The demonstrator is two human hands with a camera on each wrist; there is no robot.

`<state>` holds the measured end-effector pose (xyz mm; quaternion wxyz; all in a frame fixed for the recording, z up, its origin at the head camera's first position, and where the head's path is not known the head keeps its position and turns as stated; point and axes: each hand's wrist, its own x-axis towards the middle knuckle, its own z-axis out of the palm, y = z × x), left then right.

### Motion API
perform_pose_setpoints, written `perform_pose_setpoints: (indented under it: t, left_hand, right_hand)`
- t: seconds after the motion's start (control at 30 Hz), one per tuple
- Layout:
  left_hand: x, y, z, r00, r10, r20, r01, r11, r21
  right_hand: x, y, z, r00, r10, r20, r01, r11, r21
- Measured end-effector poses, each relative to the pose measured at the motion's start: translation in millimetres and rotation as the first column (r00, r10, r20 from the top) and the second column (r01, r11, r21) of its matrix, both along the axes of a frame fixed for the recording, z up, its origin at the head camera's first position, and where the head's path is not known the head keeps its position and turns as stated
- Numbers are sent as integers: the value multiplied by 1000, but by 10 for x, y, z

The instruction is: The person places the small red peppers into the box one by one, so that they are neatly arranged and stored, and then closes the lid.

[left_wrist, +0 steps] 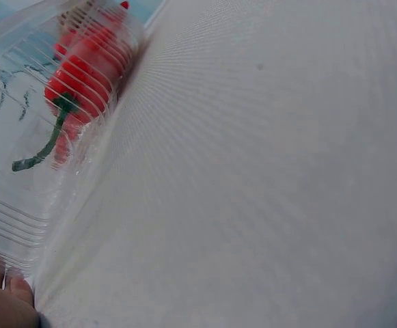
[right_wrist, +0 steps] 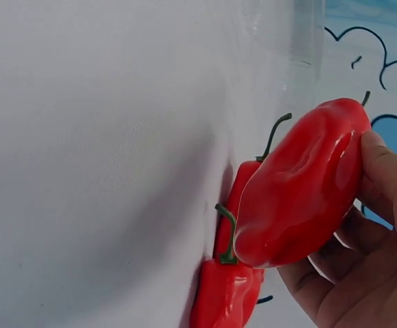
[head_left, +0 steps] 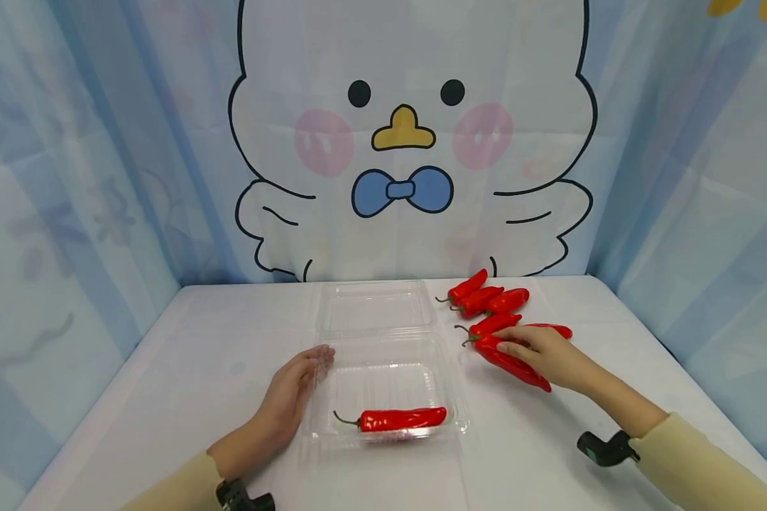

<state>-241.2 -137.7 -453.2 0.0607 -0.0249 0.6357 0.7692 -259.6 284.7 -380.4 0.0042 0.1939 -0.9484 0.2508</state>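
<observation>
Clear container (head_left: 383, 385), one red pepper (head_left: 403, 419) inside

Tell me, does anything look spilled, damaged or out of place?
Nothing stands out. One red pepper lies in the open clear box, the right fingers grip another pepper, and the remaining peppers lie loosely together. No spill or damage shows.

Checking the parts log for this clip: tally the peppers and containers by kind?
Clear plastic box: 1, lid open, counted as one
Red peppers: 7 (1 in the box, 1 in the right hand, 5 others around that hand and behind it)
Total: 8
</observation>
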Motion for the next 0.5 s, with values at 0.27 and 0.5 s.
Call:
perform_pose_setpoints:
  t: [0.27, 0.5]
  left_hand:
    - [3, -3, 1, 1000, -3, -8, 3, 1000, -8]
    - [2, -2, -6, 1000, 0, 1, 0, 1000, -5]
  right_hand:
    - [4, -89, 64, 1000, -6, 21, 7, 1000, -10]
    - [-4, -175, 112, 999, 2, 53, 1, 999, -47]
